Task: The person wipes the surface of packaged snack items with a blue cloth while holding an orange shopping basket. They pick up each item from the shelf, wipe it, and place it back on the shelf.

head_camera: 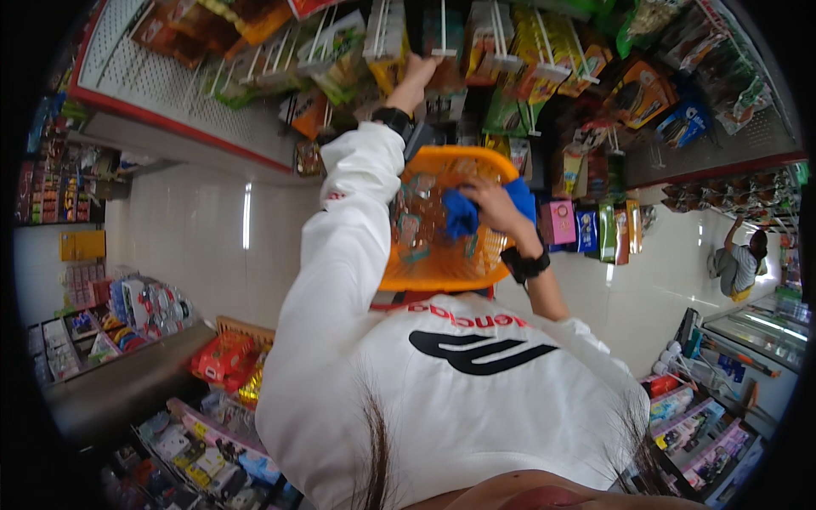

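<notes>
My left hand (413, 83) reaches up among packets hanging on white display hooks, beside a row of yellow packets (386, 70). Its fingertips are at the end of a neighbouring hook (443, 52), and their grip is unclear. Lower down, my right hand (500, 205) holds a bunched blue cloth (460, 213) over an orange plastic basket (440, 282). Several clear packets with reddish-brown contents (410, 224) lie inside this basket. Another part of the blue cloth (521, 199) shows beyond the right hand, at the basket's right side.
Perforated metal shelving with a red edge (185, 131) runs along the top left. Boxed packets (561, 224) hang low at the right. A person (739, 261) crouches in the aisle at far right. Behind me stand shelves of small goods (204, 456) and red packages (223, 358).
</notes>
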Tool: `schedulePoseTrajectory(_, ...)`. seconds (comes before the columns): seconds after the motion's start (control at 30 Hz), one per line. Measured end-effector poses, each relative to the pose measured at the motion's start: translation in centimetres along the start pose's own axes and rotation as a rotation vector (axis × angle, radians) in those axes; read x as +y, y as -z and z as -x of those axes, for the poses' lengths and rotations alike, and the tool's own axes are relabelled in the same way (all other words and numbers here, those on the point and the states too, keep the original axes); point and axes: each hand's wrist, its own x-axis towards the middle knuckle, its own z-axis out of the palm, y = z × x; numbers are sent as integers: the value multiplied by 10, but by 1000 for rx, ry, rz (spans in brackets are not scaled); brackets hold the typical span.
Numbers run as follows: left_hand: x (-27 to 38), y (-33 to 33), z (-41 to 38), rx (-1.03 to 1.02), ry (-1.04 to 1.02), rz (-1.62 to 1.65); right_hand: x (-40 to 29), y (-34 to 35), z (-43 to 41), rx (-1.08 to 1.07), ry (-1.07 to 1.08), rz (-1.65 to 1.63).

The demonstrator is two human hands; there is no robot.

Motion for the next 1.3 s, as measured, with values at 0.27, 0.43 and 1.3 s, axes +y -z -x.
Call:
schedulePoseTrajectory(0.27,64,109,198,-161,-36,317,22,-40,-50,-121,-99,-121)
schedulePoseTrajectory(0.43,7,151,277,39,277,436,23,-94,-57,-790,-314,231)
schedulePoseTrajectory(1.3,-102,138,297,171,576,669,50,-196,-53,-1079,-240,-433)
